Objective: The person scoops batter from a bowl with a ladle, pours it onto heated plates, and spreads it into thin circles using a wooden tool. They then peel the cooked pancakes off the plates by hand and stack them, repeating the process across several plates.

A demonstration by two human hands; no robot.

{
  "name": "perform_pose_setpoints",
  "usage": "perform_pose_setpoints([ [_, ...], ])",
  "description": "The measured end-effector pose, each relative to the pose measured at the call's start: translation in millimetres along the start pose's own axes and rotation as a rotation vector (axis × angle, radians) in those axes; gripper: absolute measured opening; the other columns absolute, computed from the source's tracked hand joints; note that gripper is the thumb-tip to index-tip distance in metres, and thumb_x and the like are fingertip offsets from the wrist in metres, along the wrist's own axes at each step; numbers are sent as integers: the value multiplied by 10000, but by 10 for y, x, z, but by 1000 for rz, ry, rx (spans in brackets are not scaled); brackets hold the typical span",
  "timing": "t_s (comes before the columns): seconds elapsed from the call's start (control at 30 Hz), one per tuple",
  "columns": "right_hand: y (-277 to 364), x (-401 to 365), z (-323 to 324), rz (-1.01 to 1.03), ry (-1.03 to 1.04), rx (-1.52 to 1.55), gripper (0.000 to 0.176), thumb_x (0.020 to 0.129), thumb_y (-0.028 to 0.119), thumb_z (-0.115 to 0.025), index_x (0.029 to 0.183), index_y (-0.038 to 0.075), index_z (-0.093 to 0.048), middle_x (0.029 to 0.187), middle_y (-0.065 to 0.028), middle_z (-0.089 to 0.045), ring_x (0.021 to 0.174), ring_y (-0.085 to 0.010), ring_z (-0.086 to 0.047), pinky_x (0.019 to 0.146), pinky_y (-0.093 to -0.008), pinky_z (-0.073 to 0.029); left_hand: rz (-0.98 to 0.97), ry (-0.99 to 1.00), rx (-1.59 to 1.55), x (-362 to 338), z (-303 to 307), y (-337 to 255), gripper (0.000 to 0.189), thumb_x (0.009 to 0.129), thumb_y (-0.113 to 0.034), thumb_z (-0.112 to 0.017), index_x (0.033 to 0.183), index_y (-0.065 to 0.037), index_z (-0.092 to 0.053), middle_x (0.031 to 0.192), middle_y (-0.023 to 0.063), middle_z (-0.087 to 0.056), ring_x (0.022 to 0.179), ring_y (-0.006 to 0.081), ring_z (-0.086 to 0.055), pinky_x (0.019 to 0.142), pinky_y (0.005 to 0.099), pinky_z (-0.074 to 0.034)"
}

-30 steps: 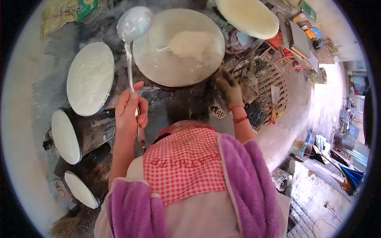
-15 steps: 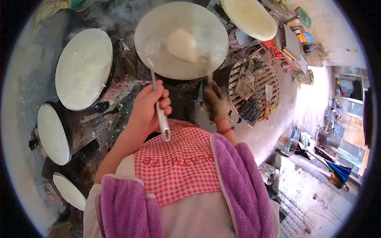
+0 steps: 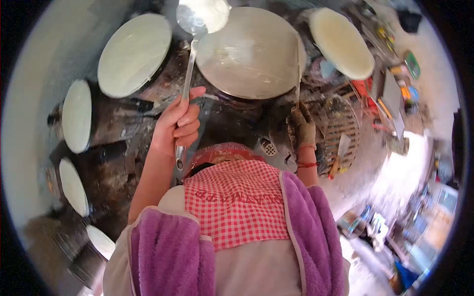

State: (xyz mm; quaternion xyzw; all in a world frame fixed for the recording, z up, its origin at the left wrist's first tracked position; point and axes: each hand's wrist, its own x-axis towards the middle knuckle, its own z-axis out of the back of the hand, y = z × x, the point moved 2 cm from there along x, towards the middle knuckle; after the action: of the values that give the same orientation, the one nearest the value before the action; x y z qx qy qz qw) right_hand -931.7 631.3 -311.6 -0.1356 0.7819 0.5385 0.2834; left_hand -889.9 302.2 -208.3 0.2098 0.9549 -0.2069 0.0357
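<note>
My left hand point(image 3: 178, 123) is closed round the handle of a metal ladle point(image 3: 190, 69). White batter point(image 3: 210, 14) shows in its bowl, which is raised past the left rim of a round griddle point(image 3: 249, 54). A thin greyish film covers the griddle's top. In a soiled work glove, my right hand point(image 3: 301, 126) grips a thin, long scraper point(image 3: 298, 74), seen nearly edge-on beside the griddle's right rim. Its lower end is hidden by the glove.
More round griddles coated in pale batter stand at left, including a large one point(image 3: 133, 55) and a smaller one point(image 3: 77, 116). Another coated griddle point(image 3: 341, 43) is at upper right. A slatted round rack point(image 3: 353, 130) bears a wooden-handled scraper point(image 3: 340, 154) near my right hand.
The ladle has risen off the middle griddle to its far left side. A pale mound of batter that lay on that griddle is gone from it. The view has turned, shifting the surroundings right.
</note>
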Motion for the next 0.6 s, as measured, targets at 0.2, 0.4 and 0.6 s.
perform_pose_setpoints([
  [0.2,-141,-39,-723,276,641,-975,451,867,171,-642,1271,-2,-539,1244,-112,-592,1138,-177,-532,964,-303,-409,-2,65,-644,-419,-215,-112,432,1025,-193,-329,1383,46,-291,750,10,-389,524,69,-372,387,201,-345],
  [0.4,-798,-330,-711,-22,683,-699,401,884,163,-624,1250,11,-562,1021,-97,-643,880,-167,-604,746,-270,-478,-317,-206,-641,-1930,94,271,365,1014,-162,-365,1307,54,-339,692,-8,-345,488,41,-334,343,178,-290],
  [0.6,-1627,-366,-1456,-30,852,-770,272,895,146,-604,1104,-25,-570,920,-71,-630,729,-145,-588,679,-269,-491,-736,-359,-805,-3521,360,846,278,1006,-166,-398,1197,33,-432,651,-44,-314,479,24,-305,361,170,-261],
])
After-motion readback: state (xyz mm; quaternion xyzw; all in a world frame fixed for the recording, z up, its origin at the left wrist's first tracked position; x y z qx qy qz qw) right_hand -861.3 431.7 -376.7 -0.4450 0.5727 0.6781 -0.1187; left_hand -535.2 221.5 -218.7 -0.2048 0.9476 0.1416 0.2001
